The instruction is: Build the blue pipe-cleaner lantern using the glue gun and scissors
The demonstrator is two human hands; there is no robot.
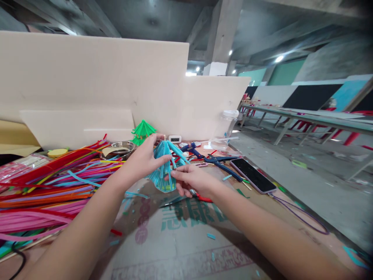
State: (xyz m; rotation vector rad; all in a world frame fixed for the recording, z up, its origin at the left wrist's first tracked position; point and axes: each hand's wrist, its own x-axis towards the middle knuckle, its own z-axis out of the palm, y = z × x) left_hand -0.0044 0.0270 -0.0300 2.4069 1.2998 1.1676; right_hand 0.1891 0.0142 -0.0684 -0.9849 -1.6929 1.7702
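A light-blue, umbrella-shaped cone of pipe cleaners (159, 179) stands tilted above the cardboard in front of me. My left hand (152, 154) is closed round its upper left side, thumb across the front and fingers partly hidden behind the top. At its lower right edge my right hand (190, 179) pinches one of the blue strips between thumb and fingers. Red-handled scissors (204, 198) lie under my right hand, their blade pointing left. Behind my left hand stands a green tiered umbrella shape (142, 130) made of the same fuzzy stems.
Bundles of coloured pipe cleaners (58, 190) cover the left side, beside a metal bowl (125, 146). Behind my hands are a small white timer (175, 139), a blue glue gun (192, 150) and blue-handled pliers (225, 166). A phone (253, 174) with a cord lies near the right edge.
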